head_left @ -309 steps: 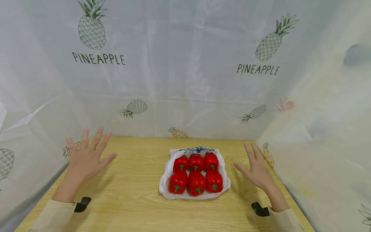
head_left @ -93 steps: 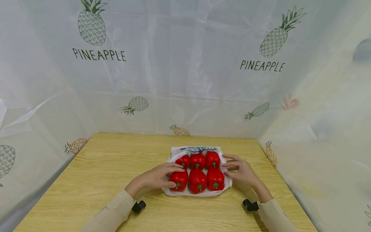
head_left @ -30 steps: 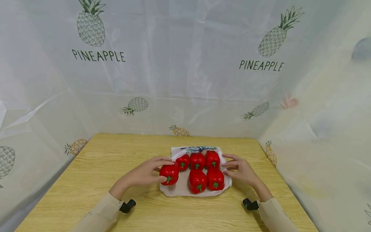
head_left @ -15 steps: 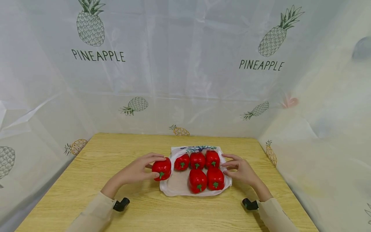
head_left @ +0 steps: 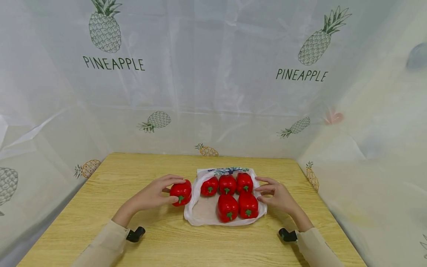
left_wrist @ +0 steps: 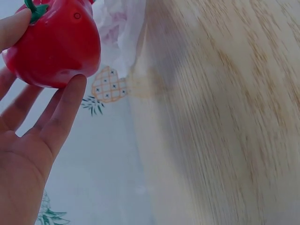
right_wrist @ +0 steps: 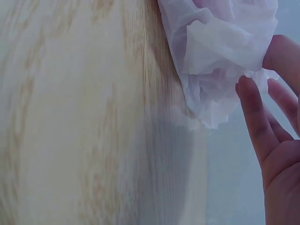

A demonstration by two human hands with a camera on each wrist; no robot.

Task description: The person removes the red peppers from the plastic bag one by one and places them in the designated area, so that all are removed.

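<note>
My left hand [head_left: 151,194] has its grip curled round a red pepper [head_left: 181,192], thumb below near the green stem and fingers over the top; in the left wrist view the same pepper [left_wrist: 54,42] fills the upper left of the frame with my fingers [left_wrist: 61,112] cupped round it. The pepper sits just left of centre in the head view, close beside the left edge of the white plastic bag [head_left: 197,218] and apart from the others. Five more red peppers [head_left: 228,207] rest on that bag, three in the back row and two in the front, with bare bag at the front left. My right hand [head_left: 278,196] is at the bag's right edge, its grip loose and narrow, fingertips touching the crumpled plastic [right_wrist: 225,51] without clamping it, as far as I can tell. Everything lies on the wooden table [head_left: 133,244], walled in by pineapple-printed sheeting [head_left: 213,92]
</note>
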